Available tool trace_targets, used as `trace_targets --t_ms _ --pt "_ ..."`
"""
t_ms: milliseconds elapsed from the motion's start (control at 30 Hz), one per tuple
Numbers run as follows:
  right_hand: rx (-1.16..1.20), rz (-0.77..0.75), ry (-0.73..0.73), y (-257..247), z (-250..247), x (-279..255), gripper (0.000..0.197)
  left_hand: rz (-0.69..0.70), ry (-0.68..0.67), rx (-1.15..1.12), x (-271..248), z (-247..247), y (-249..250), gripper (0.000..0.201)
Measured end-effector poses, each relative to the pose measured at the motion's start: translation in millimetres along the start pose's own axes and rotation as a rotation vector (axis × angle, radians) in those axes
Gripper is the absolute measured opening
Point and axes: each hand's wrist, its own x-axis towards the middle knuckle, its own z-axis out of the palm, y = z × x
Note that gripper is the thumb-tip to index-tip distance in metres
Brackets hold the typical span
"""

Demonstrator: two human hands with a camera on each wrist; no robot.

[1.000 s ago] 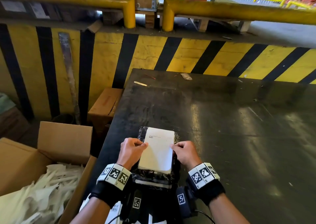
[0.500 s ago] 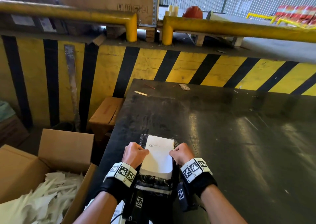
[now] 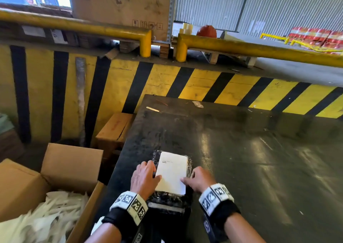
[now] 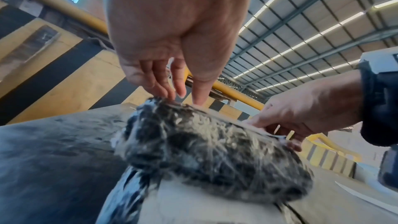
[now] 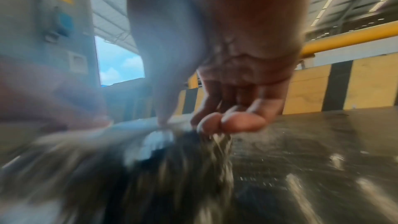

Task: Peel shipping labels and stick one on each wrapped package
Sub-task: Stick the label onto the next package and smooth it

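A black wrapped package [image 3: 168, 199] lies at the near left of the dark table [image 3: 241, 159], with a white shipping label [image 3: 171, 172] stuck on top. My left hand [image 3: 143, 179] rests on its left side, fingers fairly straight along the edge and thumb on the label. The left wrist view shows those fingers [image 4: 178, 89] pointing down onto the package [image 4: 204, 151]. My right hand [image 3: 199, 178] grips the right side, thumb on the label and fingers curled at the edge. The blurred right wrist view shows those curled fingertips [image 5: 215, 123] on the wrap [image 5: 172, 168].
An open cardboard box [image 3: 70, 164] of peeled backing papers [image 3: 46, 218] stands left of the table. A smaller brown box [image 3: 115, 129] sits beyond it. A yellow and black striped barrier [image 3: 204, 83] runs along the table's far edge. Small scraps [image 3: 197, 104] lie at the far end.
My left hand's fingers have uncurled from a fist and spread along the package's left edge. Both thumbs have slid toward the near end of the label. The head view has tilted up.
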Motion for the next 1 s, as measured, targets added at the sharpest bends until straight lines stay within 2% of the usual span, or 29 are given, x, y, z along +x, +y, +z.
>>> trace_targets --t_ms 67,133,167,233,367,433,533,567,667,733,833,900,933,1000 --pt "-0.053 -0.168 0.142 16.2 16.9 -11.9 0.033 0.088 -0.061 0.063 -5.7 5.9 -6.0 0.046" --pt "-0.137 -0.354 0.239 27.7 34.5 -29.2 0.032 0.090 -0.202 0.075 -10.2 14.3 -10.3 0.069" --pt "-0.199 -0.440 0.266 29.6 42.1 -37.1 0.033 0.079 -0.266 0.080 -12.0 17.5 -11.7 0.073" --pt "-0.291 -0.511 0.219 29.4 51.2 -48.5 0.040 0.059 -0.340 0.077 -15.6 22.3 -13.8 0.075" --pt "-0.258 -0.471 0.040 22.0 46.7 -36.9 0.093 0.018 -0.347 0.026 -20.0 26.1 -16.2 0.076" --pt "-0.246 -0.402 -0.007 17.2 38.9 -15.1 0.105 0.005 -0.347 0.011 -20.5 26.5 -16.0 0.076" --pt "-0.252 -0.306 -0.018 6.4 26.5 19.5 0.109 -0.006 -0.370 -0.009 -20.1 25.7 -15.8 0.076" --pt "-0.242 -0.273 -0.017 3.4 23.1 29.5 0.104 -0.011 -0.382 -0.012 -19.8 24.8 -15.8 0.076" --pt "-0.200 -0.201 -0.060 0.3 17.9 53.6 0.069 -0.039 -0.395 -0.027 -17.4 24.5 -13.3 0.076" --pt "-0.167 -0.195 -0.072 -0.7 17.3 58.1 0.062 -0.053 -0.414 -0.029 -17.4 21.5 -10.7 0.077" --pt "-0.240 -0.230 -0.066 -2.2 17.2 47.1 0.072 -0.055 -0.424 -0.031 -17.1 19.4 -10.6 0.077" --pt "-0.321 -0.310 -0.060 -2.1 18.1 28.9 0.094 -0.045 -0.407 -0.044 -17.5 20.2 -11.4 0.078" --pt "-0.350 -0.363 -0.077 -1.6 19.7 17.0 0.105 -0.042 -0.398 -0.045 -18.1 21.2 -12.0 0.081" --pt "-0.394 -0.457 -0.134 -0.3 22.2 -6.3 0.119 -0.036 -0.371 -0.046 -20.1 20.7 -11.7 0.100"
